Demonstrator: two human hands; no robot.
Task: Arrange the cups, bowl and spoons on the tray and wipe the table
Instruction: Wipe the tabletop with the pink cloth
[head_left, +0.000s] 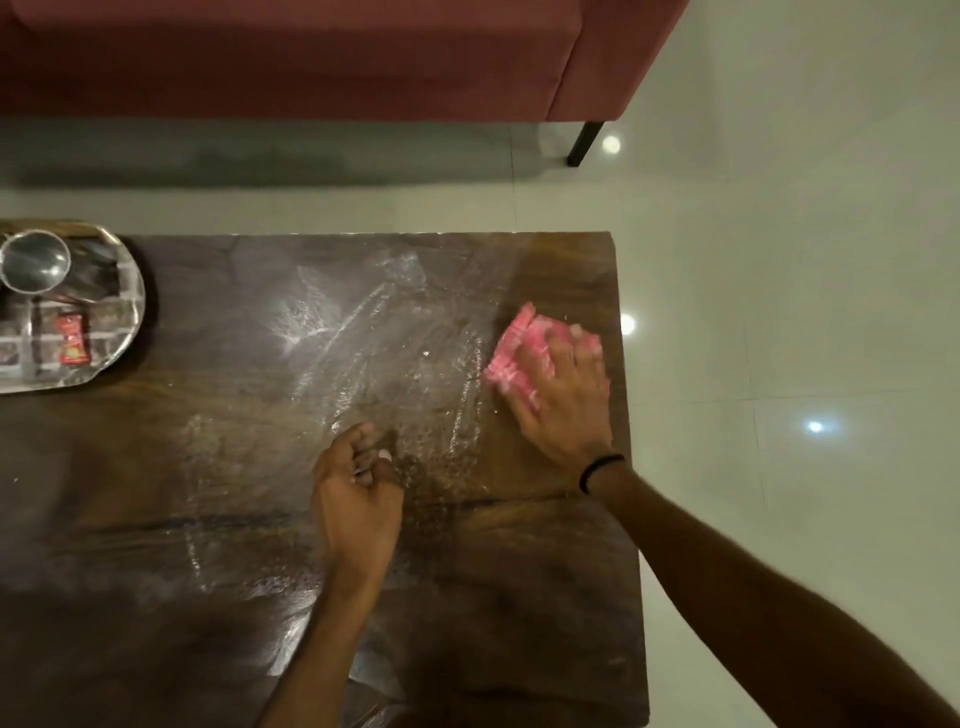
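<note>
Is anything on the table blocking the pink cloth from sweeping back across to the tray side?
Nothing on the surface does, apart from the person's own left hand, which rests loosely curled on the table near the middle. The right hand presses the pink cloth at the far right edge; the tray sits far left.

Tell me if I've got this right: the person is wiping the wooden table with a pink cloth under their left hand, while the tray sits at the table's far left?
Not quite. The head view shows the pink cloth under the right hand, not the left. The left hand rests loosely curled on the wooden table. The tray does sit at the far left.
</note>
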